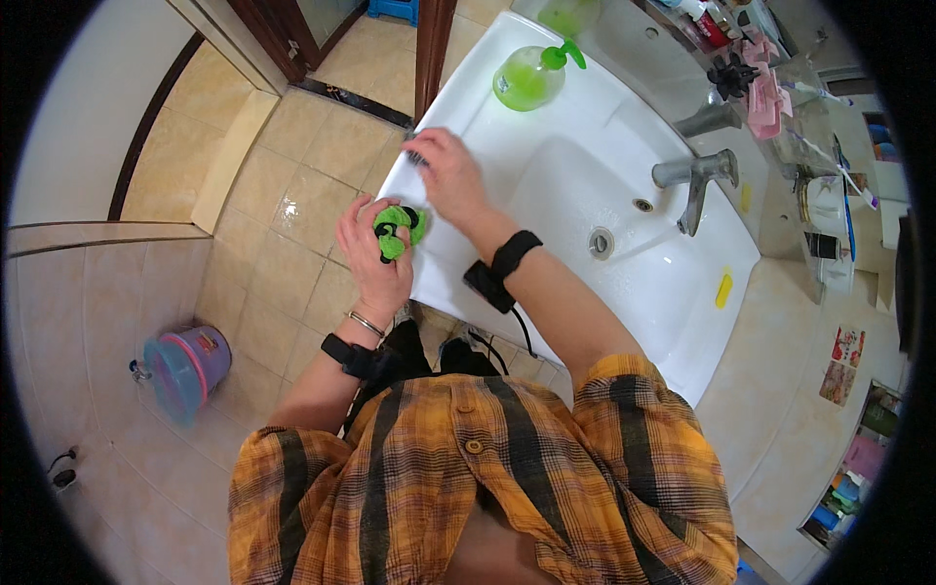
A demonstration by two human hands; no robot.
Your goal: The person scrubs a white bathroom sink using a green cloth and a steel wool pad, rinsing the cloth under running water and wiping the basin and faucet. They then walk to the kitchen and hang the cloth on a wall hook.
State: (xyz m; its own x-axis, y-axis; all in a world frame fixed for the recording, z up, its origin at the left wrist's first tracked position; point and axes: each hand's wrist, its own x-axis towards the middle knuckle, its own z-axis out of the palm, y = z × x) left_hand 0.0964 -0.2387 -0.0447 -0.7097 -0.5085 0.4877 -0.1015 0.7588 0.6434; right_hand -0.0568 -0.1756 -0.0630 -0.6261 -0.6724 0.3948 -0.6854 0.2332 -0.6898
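Note:
My left hand (376, 256) is closed around a bunched bright green and black cloth (396, 230) at the near left edge of the white washbasin (475, 161). Farther up that same edge, my right hand (446, 172) has its fingers curled on a small dark, greyish object (417, 155), mostly covered by the fingers and too blurred to identify. On the basin's upper corner stands a round soap pump bottle (529, 79) with green liquid. A metal faucet (698, 175) is mounted at the basin's back, with the metal drain (601, 243) in the bowl below it.
A yellow strip (724, 290) lies on the basin's right rim. Pink holders (764, 95) and toothbrushes (852, 175) are by the mirror. A purple bucket (208, 358) with a blue scoop-like vessel (172, 380) stands by the tiled wall at left. A dark wooden door frame (433, 66) rises beside the basin.

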